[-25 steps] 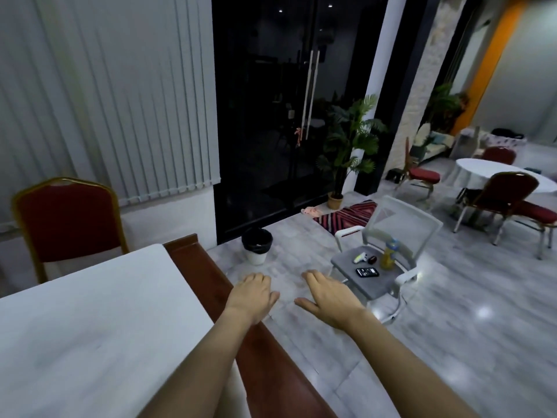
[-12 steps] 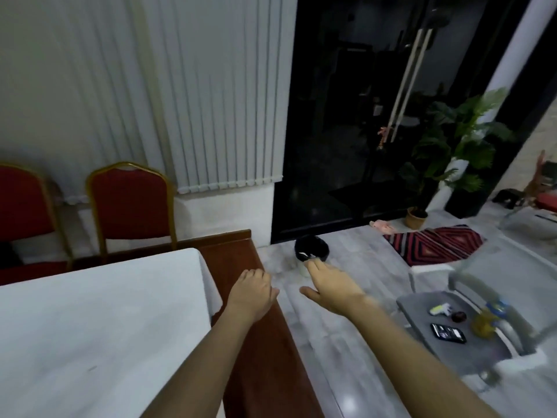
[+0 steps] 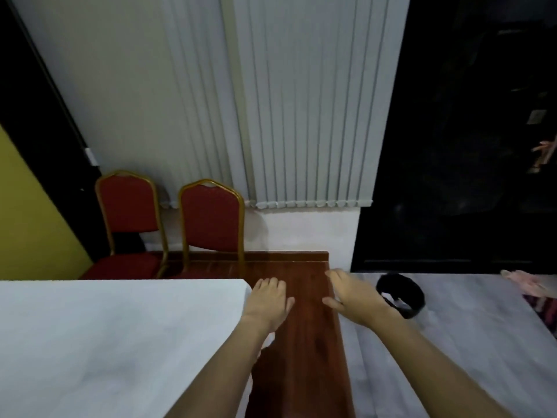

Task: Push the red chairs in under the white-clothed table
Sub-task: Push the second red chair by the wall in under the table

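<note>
Swinging left since a moment ago, my view now takes in both red chairs, and the grey mesh chair has dropped out of sight. Left red chair stands by the wall, right red chair just beside it, both behind the white-clothed table. My left hand and right hand hover empty above the wooden platform, fingers loosely spread. Right of them sits a black bin.
</note>
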